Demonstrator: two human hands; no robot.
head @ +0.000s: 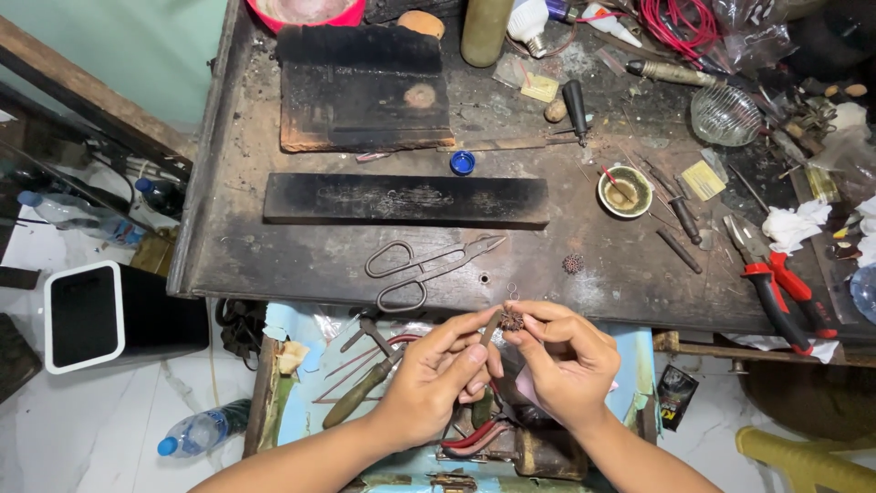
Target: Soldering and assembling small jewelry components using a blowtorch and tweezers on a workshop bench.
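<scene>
Head view, places taken from the metal shears (429, 267) lying on the dark workbench (228, 246).

Just below and right of the shears: both hands raised together over the bench's near edge, fingertips meeting. Left hand (436, 379) pinched narrow around a thin dark rod-like tool (492, 326), thumb and forefinger closed on it, remaining fingers curled under. Right hand (564, 356) likewise pinched tight, gripping a small brown filigree piece (511, 319) with a tiny wire loop (513, 292) standing above it. Tool tip touching the piece, or very nearly; exact contact too small to tell.

As for progress, judged from the layout only: seemingly mid-work. One similar small brown filigree ball (573, 264) set down on the bench to the right of the shears, apart from the hands, possibly finished; the held piece apparently in the middle of being shaped or fitted. No other such pieces visible, so remaining amount unclear.

Pose: forearms entering from the bottom edge, converging upward, wrists bent slightly inward, palms half facing each other, hands touching at the fingertips.

Above the shears: a long black block (406, 200). Farther right: a small round dish (625, 191) and red-handled pliers (776, 290). Below the shears, under the hands: a tray of hand tools (365, 383), including a wooden-handled one. Far left and lower: a white-rimmed black bin (84, 315) on the floor.
</scene>
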